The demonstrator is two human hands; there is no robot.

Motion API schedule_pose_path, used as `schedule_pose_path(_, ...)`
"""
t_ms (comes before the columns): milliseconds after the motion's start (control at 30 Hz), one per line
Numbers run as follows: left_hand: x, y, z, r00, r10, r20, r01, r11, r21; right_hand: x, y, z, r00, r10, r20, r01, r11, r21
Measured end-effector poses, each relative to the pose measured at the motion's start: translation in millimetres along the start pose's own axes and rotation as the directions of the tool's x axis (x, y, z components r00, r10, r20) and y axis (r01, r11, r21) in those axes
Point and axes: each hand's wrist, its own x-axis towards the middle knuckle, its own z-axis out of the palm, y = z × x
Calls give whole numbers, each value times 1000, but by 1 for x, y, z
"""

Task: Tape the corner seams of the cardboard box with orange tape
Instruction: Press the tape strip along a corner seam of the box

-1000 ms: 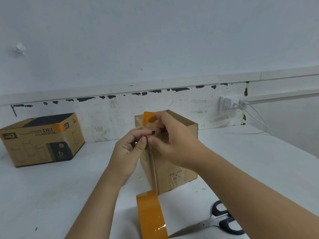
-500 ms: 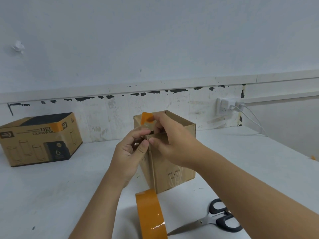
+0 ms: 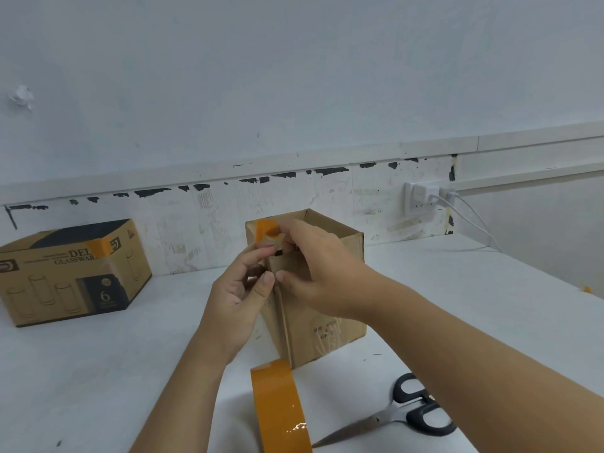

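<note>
An open brown cardboard box stands on the white table with one vertical corner facing me. A short piece of orange tape sticks up at the top of that near corner. My right hand pinches the tape piece with its fingertips, its thumb pressed on the corner lower down. My left hand is at the same corner from the left, thumb on the cardboard edge and fingers touching the tape's lower end. The orange tape roll stands on edge just in front of the box.
Black-handled scissors lie at the front right, blades pointing left. A printed glassware carton sits at the back left against the wall. A wall socket with white cables is at the back right. A small orange scrap lies at the far right.
My hands stay at the box's top corner; the left fingers have spread a little and the right fingers have shifted on the tape piece. The view has drifted slightly.
</note>
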Motion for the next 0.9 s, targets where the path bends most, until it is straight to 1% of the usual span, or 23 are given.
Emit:
schedule_pose_path(133, -1, -1, -2, 999, -26, 18, 27, 1000, -16, -1, 1, 1, 1000, -15, -1, 15, 1000, -23)
schedule_pose_path(233, -2, -2, -1, 1000, -22, 15, 22, 1000, -9, -1, 2, 1, 1000, -19, 13, 19, 1000, -18)
schedule_pose_path(400, -1, -2, 2, 1000, -9, 5, 9, 1000, 27, 0, 3, 3, 999, -32, 26, 34, 997, -66)
schedule_pose_path(533, -4, 0, 2, 1000, -9, 23, 10, 1000, -16, -2, 4, 0, 999, -28, 41, 29, 999, -26)
schedule_pose_path(667, -3, 0, 4, 999, 3, 41, -4, 1000, 17, -1, 1, 1, 999, 2, 36, 0, 999, -38)
schedule_pose_path(767, -4, -1, 4, 999, -3, 33, 3, 1000, -6, -2, 0, 1, 999, -1, 44, 2, 1000, -13)
schedule_pose_path(900, -4, -1, 7, 999, -42, 1, 42, 999, -35, 0, 0, 3, 1000, -6, 10, 6, 1000, -9)
